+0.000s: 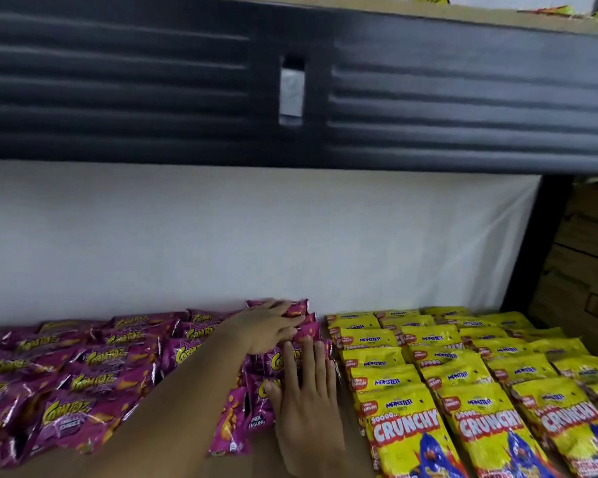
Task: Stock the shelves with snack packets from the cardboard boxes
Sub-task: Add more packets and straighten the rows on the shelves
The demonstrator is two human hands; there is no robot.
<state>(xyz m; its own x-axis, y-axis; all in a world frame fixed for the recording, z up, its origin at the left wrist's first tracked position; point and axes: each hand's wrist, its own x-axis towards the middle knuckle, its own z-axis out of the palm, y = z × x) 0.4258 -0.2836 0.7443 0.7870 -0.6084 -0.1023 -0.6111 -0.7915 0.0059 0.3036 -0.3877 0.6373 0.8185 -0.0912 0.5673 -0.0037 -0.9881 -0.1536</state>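
Head view: a shelf (356, 450) carries two groups of snack packets in front of a white back wall (256, 236). On the left lie purple packets (94, 360), overlapping each other in loose rows; those at the far left edge are cut off by the frame. On the right lie yellow packets (463, 391) in neater rows, each one partly covering the next behind it; the nearest ones are cut off at the bottom edge.

The left hand (270, 326) reaches in from the lower left, its arm crossing over the purple packets. Its fingers are nearly straight and rest on the far purple packets, at the right end of that group. I cannot tell if the thumb holds anything, because the hand itself hides it.

The right hand (304, 398) lies flat, fingers straight and close together, pressing on the purple packets just beside the yellow group. Its wrist is cut off at the bottom edge. It grips nothing.

Above, a dark upper shelf (463, 98) with long ribs fills the top of the view and is blurred. On it, at the top right, a few packet tips show, too small to make out. At the far right, behind a dark post (532, 243), stand brown cardboard boxes (580, 270), only partly seen.
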